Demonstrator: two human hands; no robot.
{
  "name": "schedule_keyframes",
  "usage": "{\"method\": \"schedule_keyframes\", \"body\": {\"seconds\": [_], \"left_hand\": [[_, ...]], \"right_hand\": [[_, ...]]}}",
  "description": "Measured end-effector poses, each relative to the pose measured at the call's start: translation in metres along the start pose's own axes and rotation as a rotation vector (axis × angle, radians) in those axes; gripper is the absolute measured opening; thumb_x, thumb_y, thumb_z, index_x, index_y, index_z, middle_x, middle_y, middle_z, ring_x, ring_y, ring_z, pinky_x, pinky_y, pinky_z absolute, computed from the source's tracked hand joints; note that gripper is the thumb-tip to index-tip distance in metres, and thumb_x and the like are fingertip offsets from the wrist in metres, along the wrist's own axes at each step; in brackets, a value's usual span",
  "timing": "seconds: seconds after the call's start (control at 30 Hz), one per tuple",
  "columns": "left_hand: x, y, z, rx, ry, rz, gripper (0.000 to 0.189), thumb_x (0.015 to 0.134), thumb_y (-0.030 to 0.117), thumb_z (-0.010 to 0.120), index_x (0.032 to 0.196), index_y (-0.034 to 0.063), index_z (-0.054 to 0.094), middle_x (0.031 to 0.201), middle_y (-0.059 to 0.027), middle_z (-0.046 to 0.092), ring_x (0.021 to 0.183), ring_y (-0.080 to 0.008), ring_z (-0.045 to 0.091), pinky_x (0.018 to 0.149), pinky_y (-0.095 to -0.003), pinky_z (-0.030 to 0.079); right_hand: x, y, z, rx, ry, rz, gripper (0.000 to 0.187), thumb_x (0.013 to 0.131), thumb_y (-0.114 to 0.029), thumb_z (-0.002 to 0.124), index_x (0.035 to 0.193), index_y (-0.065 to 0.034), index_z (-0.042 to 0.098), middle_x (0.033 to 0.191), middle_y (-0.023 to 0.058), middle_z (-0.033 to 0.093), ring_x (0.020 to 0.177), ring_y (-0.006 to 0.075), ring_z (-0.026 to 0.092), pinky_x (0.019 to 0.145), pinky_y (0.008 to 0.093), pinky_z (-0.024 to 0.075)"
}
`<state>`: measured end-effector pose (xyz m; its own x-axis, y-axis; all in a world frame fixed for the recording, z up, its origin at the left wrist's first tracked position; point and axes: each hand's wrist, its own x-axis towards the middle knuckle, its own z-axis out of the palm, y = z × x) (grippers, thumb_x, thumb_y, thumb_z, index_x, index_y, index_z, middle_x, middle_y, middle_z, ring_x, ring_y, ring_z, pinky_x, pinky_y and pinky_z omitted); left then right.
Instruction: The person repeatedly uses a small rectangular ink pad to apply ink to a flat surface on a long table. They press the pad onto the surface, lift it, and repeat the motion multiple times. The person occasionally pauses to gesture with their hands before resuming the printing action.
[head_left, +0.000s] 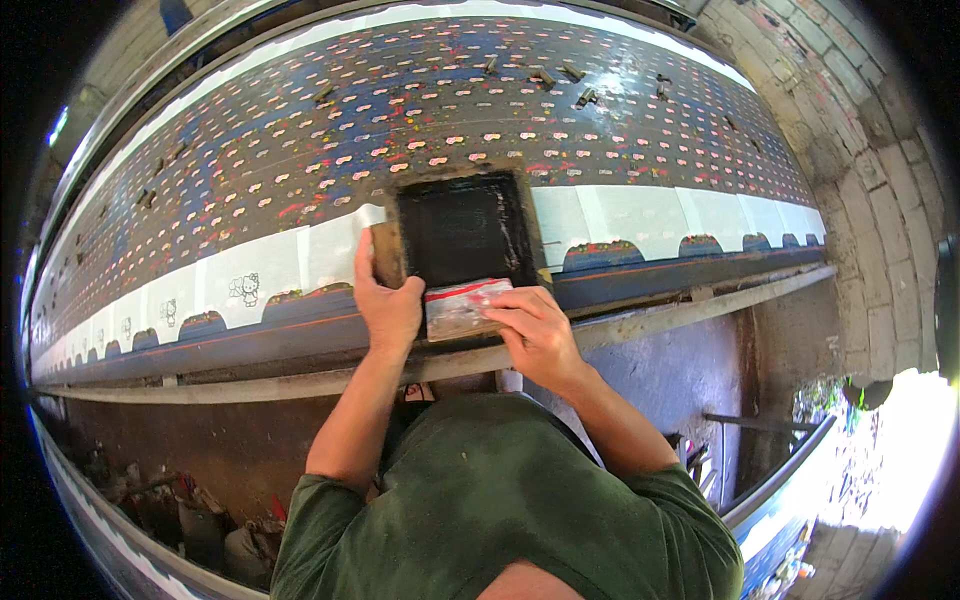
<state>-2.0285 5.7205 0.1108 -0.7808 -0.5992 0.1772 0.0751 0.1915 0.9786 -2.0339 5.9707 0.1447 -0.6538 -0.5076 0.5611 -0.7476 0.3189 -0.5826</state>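
A framed printing screen (469, 229), smeared with black ink, lies over white cut fabric pieces (619, 214) at the near side of a long printing table. My left hand (388, 304) grips the frame's left edge, thumb at its near left corner. In my right hand (536, 330) is a flat, stained squeegee (461, 307) with a red stripe, held at the near end of the screen. Left of the frame, several white pieces bear a black outlined cartoon cat (247, 290). What lies under the screen is hidden.
The table's dark top (300, 150) carries rows of small pink marks and several small metal clamps or stops (586, 97). A pale rail (697, 315) runs along its near edge. A block wall (885, 247) stands at the right, and sacks (202, 529) sit low at the left.
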Motion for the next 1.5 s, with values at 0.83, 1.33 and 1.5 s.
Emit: {"method": "schedule_keyframes", "body": {"seconds": [0.83,1.33,1.5], "left_hand": [[-0.047,-0.021,0.101,-0.032,0.008,-0.016,0.101,0.078,-0.007,0.074,0.175,-0.0048,0.043,0.159,-0.0168,0.064,0.14,-0.0233,0.065,0.12,-0.034,0.049],[-0.048,-0.005,0.101,0.009,-0.019,-0.064,0.102,0.078,-0.005,0.076,0.175,-0.0018,0.045,0.165,-0.0232,0.062,0.15,-0.0291,0.062,0.127,-0.0394,0.046],[-0.049,0.003,0.097,0.002,-0.078,-0.084,0.097,0.086,0.003,0.087,0.174,-0.0023,0.045,0.166,-0.0225,0.06,0.15,-0.0298,0.061,0.127,-0.0412,0.047]], "right_hand": [[-0.005,0.062,-0.094,-0.091,-0.311,-0.157,0.037,0.089,0.0,0.077,0.125,-0.006,0.078,0.122,0.0105,0.076,0.115,0.036,0.073,0.097,0.0511,0.0568],[0.087,0.109,-0.118,-0.091,-0.679,-0.036,0.039,0.094,0.005,0.073,0.13,-0.0062,0.077,0.121,0.0183,0.076,0.119,0.0433,0.07,0.107,0.0534,0.0574],[0.116,0.162,-0.081,-0.168,-0.404,-0.133,0.043,0.094,0.007,0.068,0.135,-0.0051,0.076,0.124,0.0191,0.076,0.124,0.0453,0.068,0.111,0.055,0.0545]]}}
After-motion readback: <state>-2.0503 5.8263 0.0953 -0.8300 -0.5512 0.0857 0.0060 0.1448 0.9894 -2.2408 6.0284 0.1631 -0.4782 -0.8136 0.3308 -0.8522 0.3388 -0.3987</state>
